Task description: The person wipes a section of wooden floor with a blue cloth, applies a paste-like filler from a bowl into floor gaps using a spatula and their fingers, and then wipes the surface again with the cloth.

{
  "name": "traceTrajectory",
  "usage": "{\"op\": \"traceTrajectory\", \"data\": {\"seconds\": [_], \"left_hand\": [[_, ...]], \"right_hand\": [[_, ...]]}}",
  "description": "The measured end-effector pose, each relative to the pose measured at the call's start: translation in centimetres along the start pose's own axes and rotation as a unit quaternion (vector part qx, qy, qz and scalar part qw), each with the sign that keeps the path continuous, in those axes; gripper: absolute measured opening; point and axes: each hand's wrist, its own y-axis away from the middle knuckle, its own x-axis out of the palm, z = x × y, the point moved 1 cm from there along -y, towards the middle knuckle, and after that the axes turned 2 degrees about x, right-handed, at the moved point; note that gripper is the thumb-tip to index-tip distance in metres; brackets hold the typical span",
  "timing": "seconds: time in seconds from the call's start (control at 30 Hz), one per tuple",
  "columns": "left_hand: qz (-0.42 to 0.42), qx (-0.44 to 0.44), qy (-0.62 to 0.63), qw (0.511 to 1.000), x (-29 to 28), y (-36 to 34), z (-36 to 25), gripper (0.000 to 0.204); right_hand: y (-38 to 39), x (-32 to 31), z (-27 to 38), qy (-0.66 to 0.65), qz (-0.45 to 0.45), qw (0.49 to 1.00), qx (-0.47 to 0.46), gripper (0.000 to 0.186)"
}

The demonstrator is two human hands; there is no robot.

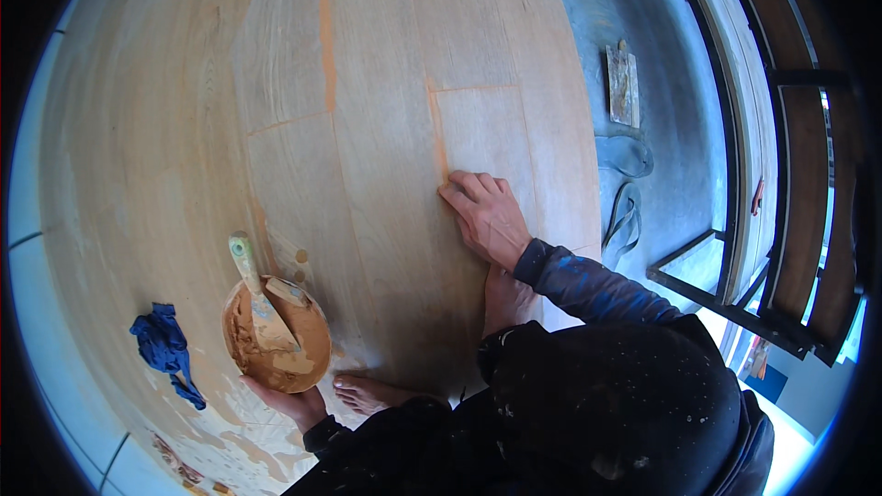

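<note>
My right hand (491,220) presses down on the wood plank floor (386,193), its fingers bent and drawn together at the end of an orange filler streak (437,133) along a plank seam. Whatever lies under those fingertips is hidden. Down on the left, my left hand (292,404) grips the near edge of a round bowl (323,349) of orange-brown filler paste. A putty knife (244,262) with a pale green handle rests in the bowl, its blade smeared with paste. Beside that blade lies a small flat piece (287,291), also coated.
A crumpled dark blue cloth (161,340) lies left of the bowl. My bare feet (367,394) stand near both hands. Beyond the planks' right edge are sandals (623,220), a flat trowel (622,87) and a black metal frame (684,289) with wood slats.
</note>
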Motion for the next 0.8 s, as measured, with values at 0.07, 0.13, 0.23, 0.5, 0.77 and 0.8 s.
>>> {"op": "traceTrajectory", "data": {"seconds": [0.07,0.13,0.23,0.5,0.77,0.8], "left_hand": [[0.005,0.000,0.000,1.000,0.2,0.0,0.1,0.080],[-0.001,-0.002,0.005,1.000,0.5,0.1,0.0,0.079],[-0.002,-0.003,0.007,1.000,0.8,0.3,0.1,0.079],[0.008,0.004,-0.009,1.000,-0.2,0.1,0.0,0.082],[-0.011,0.008,-0.034,0.999,-0.2,0.0,0.3,0.087],[-0.014,0.005,-0.034,0.999,-0.1,0.1,0.2,0.087]], "right_hand": [[1.5,-0.2,0.5,0.003,-0.003,1.000,-0.008,0.037],[2.2,-0.6,0.8,0.005,-0.006,1.000,-0.015,0.037],[2.0,-1.3,0.5,-0.040,-0.014,0.999,-0.001,0.032],[-6.9,-1.3,-6.4,-0.091,-0.154,0.977,0.117,0.034],[-9.7,-0.3,-6.3,0.159,-0.096,0.980,0.078,0.045],[-9.7,0.0,-5.8,0.170,-0.103,0.977,0.082,0.045]]}}
